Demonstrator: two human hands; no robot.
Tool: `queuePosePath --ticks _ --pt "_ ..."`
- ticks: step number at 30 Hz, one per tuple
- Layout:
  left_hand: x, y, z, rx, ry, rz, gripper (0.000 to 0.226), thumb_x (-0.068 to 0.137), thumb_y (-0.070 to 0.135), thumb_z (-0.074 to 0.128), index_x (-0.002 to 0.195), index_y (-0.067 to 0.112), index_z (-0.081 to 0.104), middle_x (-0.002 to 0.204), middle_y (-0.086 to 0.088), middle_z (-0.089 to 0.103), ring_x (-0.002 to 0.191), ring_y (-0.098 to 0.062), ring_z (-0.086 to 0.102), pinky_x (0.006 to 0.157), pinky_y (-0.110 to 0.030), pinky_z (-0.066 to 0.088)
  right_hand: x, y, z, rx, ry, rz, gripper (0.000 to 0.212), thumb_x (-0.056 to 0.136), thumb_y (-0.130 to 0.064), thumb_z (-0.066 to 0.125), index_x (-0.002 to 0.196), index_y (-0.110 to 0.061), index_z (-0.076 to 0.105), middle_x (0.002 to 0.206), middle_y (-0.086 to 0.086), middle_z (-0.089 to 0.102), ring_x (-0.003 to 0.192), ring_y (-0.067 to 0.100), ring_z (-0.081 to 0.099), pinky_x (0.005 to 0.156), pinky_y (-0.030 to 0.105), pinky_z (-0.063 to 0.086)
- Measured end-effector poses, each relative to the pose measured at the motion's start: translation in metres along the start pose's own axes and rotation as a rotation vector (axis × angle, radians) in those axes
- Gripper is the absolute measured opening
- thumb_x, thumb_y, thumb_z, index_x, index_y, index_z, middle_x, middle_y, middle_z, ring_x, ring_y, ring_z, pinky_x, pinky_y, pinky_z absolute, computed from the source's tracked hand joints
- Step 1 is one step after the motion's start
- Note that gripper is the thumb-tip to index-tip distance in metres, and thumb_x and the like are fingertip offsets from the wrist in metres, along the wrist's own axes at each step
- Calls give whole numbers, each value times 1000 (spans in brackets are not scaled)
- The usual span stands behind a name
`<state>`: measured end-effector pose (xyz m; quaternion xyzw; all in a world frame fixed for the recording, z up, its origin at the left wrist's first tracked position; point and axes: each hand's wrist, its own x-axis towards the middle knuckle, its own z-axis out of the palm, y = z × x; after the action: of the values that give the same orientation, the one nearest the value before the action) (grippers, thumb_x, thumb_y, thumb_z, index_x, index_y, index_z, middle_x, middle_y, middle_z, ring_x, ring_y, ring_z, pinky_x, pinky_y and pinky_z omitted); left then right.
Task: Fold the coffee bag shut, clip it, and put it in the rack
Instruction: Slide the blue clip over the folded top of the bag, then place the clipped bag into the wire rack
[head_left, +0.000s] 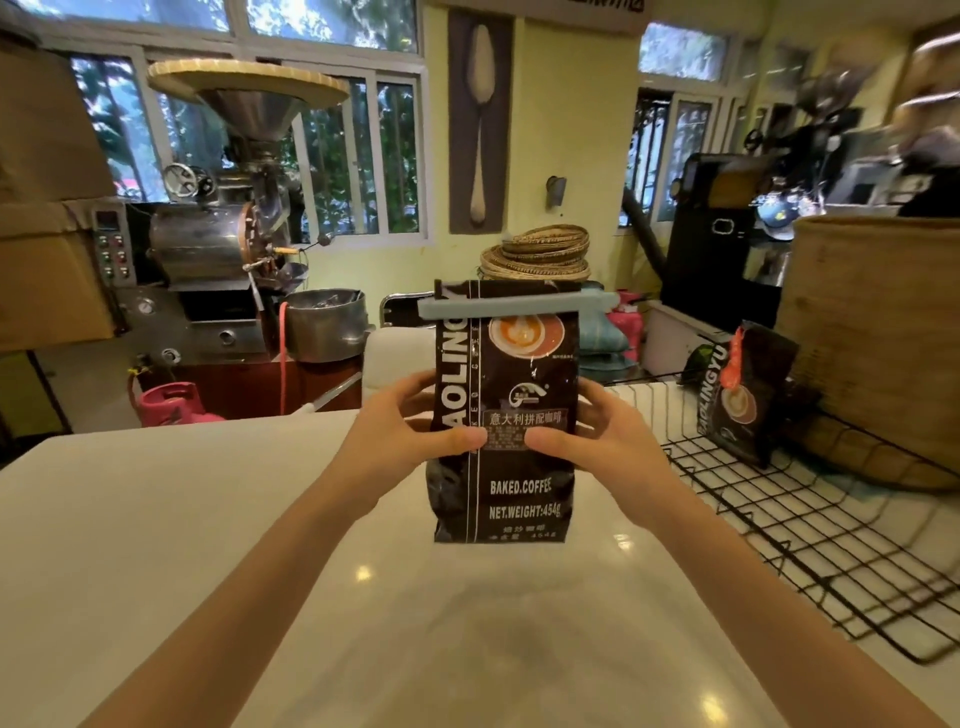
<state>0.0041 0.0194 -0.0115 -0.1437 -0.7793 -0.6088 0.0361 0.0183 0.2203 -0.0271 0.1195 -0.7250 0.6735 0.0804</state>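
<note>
With both arms stretched forward, we hold the coffee bag (506, 415) upright over the table (156, 519), left hand (410, 431) and right hand (597, 441) gripping its sides, clip (519, 306) across its top.

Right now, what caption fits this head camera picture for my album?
Both hands, left and right, hold the clipped coffee bag upright by the wire rack.
</note>
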Motion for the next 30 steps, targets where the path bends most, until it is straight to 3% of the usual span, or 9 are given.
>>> queuePosePath --ticks 3,6,11,17,21,26,30 --pt "18 22 32 -53 -31 94 65 50 28 77 112 17 58 105 3 67 95 -12 65 80 -31 54 -5 -19 -33 -59 94 -56 48 69 -15 74 113 -19 55 96 -13 66 83 0 66 64 14 55" --pt "39 41 72 -119 -94 176 39 62 18 75 98 25 62 90 13 68 78 -1 68 66 -18 56 -12 -33 -74 -93 178 -109 30 71 -15 73 96 -26 59 88 -13 69 80 -3 68 65 15 54" --pt "70 66 152 -190 -342 276 31 78 10 62 107 19 58 91 11 69 80 0 68 66 -15 54 -29 -42 -142 -145 326 -166 27 78 -14 68 102 -23 59 87 -13 71 80 -2 68 62 13 53" --pt "99 67 244 -179 -612 287 37 84 16 55 120 23 48 106 10 65 92 1 65 75 -16 53 -51 -19 -208 -241 477 -127 41 84 -23 61 123 -21 49 102 -15 67 93 -3 65 72 16 55" --pt "116 59 287 -107 -753 225 44 85 18 56 126 20 44 110 11 62 89 8 63 75 -13 53 -63 6 -239 -238 575 -50 46 81 -25 64 124 -25 46 106 -15 65 100 5 63 85 29 53" --pt "134 43 322 39 -880 182 44 84 18 59 125 21 46 119 5 61 107 -8 59 91 -30 50 -70 25 -265 -281 712 79 71 65 -16 80 124 -17 41 105 -13 57 98 6 56 72 17 47" --pt "140 36 338 52 -961 162 46 82 11 60 126 19 47 121 4 61 104 -1 59 79 -13 50 -74 32 -274 -354 739 145 76 60 -14 84 122 -17 40 109 -10 54 98 4 51 67 10 40"
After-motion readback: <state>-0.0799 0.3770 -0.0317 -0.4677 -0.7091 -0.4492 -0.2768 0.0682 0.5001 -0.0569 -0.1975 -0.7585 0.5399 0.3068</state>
